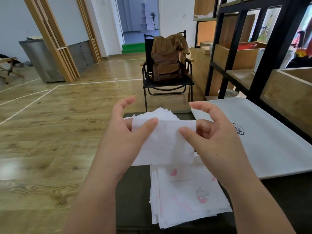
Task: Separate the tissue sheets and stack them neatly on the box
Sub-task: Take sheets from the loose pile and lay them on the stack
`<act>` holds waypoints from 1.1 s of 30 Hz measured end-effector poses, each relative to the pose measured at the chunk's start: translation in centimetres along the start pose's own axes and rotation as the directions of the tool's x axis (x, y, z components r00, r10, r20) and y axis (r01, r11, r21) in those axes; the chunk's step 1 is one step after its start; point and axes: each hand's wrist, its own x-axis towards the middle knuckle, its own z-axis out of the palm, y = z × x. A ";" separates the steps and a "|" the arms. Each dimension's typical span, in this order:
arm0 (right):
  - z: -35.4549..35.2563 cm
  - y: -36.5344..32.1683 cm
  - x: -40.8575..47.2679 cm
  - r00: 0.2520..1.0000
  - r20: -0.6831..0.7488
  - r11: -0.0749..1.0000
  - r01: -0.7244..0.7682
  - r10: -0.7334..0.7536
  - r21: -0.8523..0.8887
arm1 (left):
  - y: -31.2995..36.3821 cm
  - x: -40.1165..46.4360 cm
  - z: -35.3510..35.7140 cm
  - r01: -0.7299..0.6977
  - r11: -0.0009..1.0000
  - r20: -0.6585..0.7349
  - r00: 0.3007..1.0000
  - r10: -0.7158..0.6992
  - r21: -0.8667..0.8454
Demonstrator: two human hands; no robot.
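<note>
tissue sheets (189,198) on dark table (133,191), wooden floor (50,132)

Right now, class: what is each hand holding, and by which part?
Both hold one white tissue sheet near its upper edge: the left hand pinches the upper left corner, the right hand pinches the upper right.
</note>
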 end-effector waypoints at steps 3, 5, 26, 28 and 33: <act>-0.3 0.2 0.1 0.999 -0.013 0.995 0.027 -0.029 -0.096 | -0.2 -0.1 -0.4 -0.092 0.983 0.076 0.994 0.081 0.161; -0.4 0.5 0.2 0.999 -0.026 0.987 0.025 -0.029 -0.158 | -0.7 0.1 -0.6 -0.146 0.946 0.049 0.989 0.138 0.289; -4.2 0.2 -0.2 0.855 0.259 0.829 -0.291 0.450 -0.478 | 1.0 -1.4 -1.4 -0.016 0.815 0.425 0.859 -0.285 0.579; -3.9 1.2 -0.1 0.834 0.230 0.743 -0.280 0.502 -0.608 | 0.2 -1.3 -1.1 0.026 0.740 0.417 0.813 -0.407 0.672; -3.7 2.1 0.2 0.837 0.197 0.691 -0.262 0.510 -0.674 | -2.4 1.0 -2.4 0.095 0.722 0.051 0.983 -0.178 0.686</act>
